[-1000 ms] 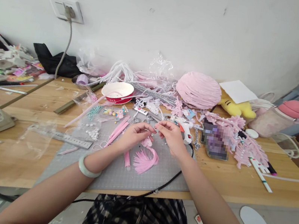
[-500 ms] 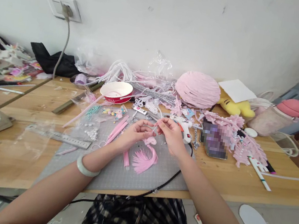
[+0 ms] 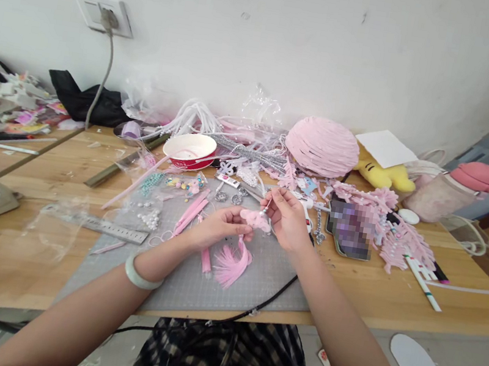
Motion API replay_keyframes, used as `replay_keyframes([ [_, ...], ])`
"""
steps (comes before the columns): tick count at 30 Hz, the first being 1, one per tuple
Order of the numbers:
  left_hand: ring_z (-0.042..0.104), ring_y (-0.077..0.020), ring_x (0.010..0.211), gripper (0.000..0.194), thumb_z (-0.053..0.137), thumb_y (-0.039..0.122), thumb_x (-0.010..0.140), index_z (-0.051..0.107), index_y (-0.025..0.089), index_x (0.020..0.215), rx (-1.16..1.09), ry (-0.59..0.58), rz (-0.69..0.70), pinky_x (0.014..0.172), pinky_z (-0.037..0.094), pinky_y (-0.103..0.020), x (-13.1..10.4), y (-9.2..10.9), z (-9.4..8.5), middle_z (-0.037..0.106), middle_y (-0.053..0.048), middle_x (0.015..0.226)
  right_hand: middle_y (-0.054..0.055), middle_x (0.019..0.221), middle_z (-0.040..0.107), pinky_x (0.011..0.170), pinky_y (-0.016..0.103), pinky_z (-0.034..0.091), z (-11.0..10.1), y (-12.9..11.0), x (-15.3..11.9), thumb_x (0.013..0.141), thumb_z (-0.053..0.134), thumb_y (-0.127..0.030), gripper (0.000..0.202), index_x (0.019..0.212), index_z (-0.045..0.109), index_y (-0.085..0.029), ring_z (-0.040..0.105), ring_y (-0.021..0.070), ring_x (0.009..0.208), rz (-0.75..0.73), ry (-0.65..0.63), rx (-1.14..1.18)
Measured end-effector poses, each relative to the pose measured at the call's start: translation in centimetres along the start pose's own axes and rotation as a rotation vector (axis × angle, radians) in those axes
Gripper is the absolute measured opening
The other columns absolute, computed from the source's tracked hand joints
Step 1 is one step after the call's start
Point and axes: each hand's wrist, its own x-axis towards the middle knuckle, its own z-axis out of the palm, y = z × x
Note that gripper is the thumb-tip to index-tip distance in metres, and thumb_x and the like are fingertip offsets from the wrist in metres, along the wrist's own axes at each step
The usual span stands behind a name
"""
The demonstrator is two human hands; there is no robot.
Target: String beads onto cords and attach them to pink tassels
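My left hand [image 3: 222,227] pinches a small pink fluffy piece [image 3: 256,219] between thumb and fingers above the grey cutting mat [image 3: 256,284]. Just to the right, my right hand [image 3: 286,217] has its fingers closed on a thin strand with small silvery beads [image 3: 264,211] at the top of that piece. A pink tassel [image 3: 231,264] hangs or lies below the piece, its threads spread over the mat. Pink strips [image 3: 192,212] lie left of my left hand.
Behind my hands are a red and white bowl [image 3: 190,151], a pink yarn ball [image 3: 322,147] and silver stems. A phone [image 3: 351,229] lies to the right, a steel ruler [image 3: 114,228] to the left. A black cable [image 3: 269,301] crosses the mat's front.
The pink piece has been raised and turned, and now shows between my hands. My right hand has shifted slightly right, and the tassel has moved a little left.
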Motion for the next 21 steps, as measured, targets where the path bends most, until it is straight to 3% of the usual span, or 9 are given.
replay_keyframes([
  [8, 0.055, -0.0089, 0.053, 0.025, 0.061, 0.036, 0.075, 0.057, 0.013, 0.087, 0.107, -0.127, -0.129, 0.051, 0.04, -0.019, -0.3, -0.1, 0.5, 0.06, 0.0, 0.066, -0.006, 0.061, 0.057, 0.05, 0.016, 0.045, -1.4, -1.8, 1.2, 0.067, 0.07, -0.027, 0.017, 0.067, 0.055, -0.019, 0.054, 0.0054, 0.054, -0.118, 0.127, 0.083],
  [15, 0.039, -0.0056, 0.043, 0.032, 0.052, 0.046, 0.079, 0.056, 0.015, 0.085, 0.164, -0.091, -0.125, 0.04, 0.029, -0.017, -0.2, -0.4, 0.3, 0.042, 0.007, 0.052, -0.006, 0.059, 0.058, 0.046, 0.016, 0.043, -2.0, -3.0, 1.4, 0.068, 0.069, -0.025, 0.014, 0.066, 0.056, -0.019, 0.053, 0.0055, 0.051, -0.188, 0.144, 0.133],
  [21, 0.029, -0.0054, 0.043, 0.037, 0.048, 0.051, 0.08, 0.053, 0.014, 0.081, 0.156, -0.015, -0.067, 0.042, 0.027, -0.018, 0.0, -0.7, 0.4, 0.032, 0.008, 0.051, -0.007, 0.062, 0.057, 0.051, 0.015, 0.047, -2.4, -4.0, 1.6, 0.069, 0.069, -0.021, 0.014, 0.067, 0.055, -0.019, 0.054, 0.0039, 0.053, -0.222, 0.199, 0.192],
])
